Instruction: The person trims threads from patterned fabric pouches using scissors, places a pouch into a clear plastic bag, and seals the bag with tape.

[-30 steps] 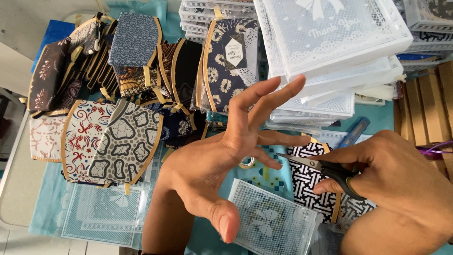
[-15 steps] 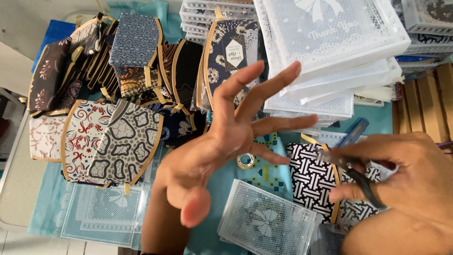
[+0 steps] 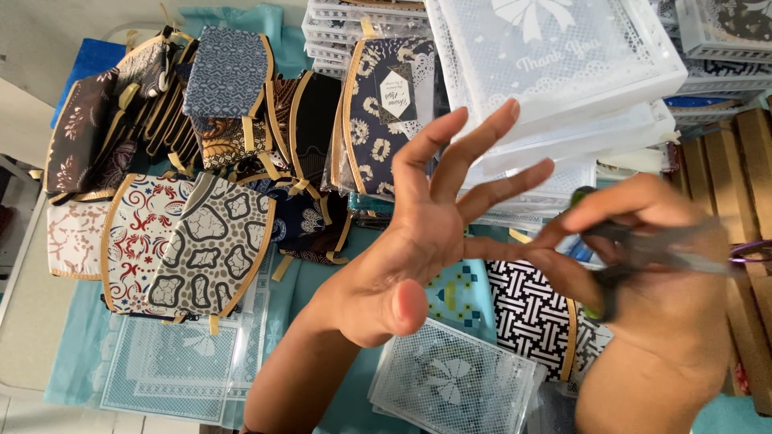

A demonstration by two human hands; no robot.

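Left hand [image 3: 418, 257]: released, fingers spread above the black-and-white mask [image 3: 531, 317].
Right hand [image 3: 651, 273]: grip grasping blurred scissors [image 3: 643, 249].

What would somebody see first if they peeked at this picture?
Probably the left hand, spread wide open in the middle. Just right of it, the right hand grips dark scissors, blurred. Patterned cloth face masks are heaped at the left, and white lacy plastic sleeves are stacked at the top.
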